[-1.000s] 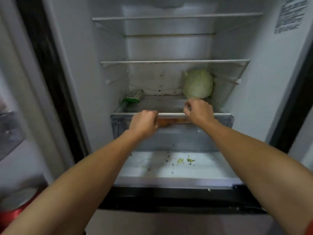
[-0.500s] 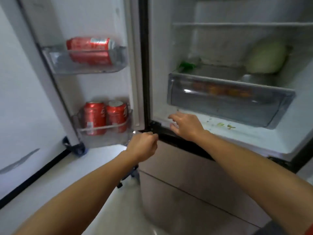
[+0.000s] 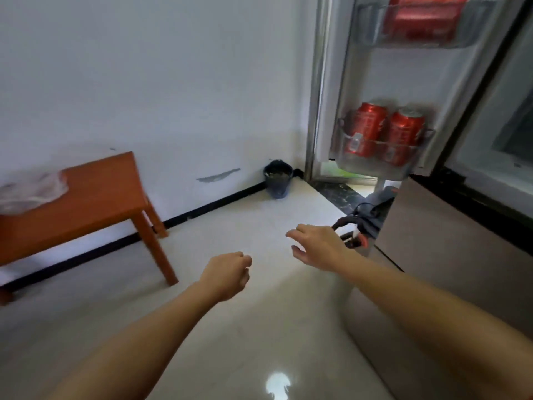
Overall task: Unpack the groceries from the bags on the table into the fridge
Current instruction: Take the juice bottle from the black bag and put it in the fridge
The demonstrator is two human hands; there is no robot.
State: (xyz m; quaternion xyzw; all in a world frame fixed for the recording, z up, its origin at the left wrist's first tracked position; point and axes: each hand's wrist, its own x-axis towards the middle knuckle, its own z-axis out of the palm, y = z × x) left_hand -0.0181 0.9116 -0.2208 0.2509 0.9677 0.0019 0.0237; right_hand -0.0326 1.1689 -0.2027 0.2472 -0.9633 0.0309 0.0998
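I see my left hand point(image 3: 227, 274) curled up, holding nothing. My right hand point(image 3: 317, 246) is spread wide, empty too. A bag point(image 3: 31, 190) sits at the bench point(image 3: 106, 194) edge.

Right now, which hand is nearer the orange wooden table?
Left. The left hand is right of the orange wooden table; the right hand is farther right, beside the beige fridge.

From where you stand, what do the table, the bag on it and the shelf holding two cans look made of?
Table: probably wood, smooth orange-brown finish, square legs; could be laminate. Bag: thin plastic film, crumpled and translucent. Door shelf: clear rigid plastic; the red cans show through it.
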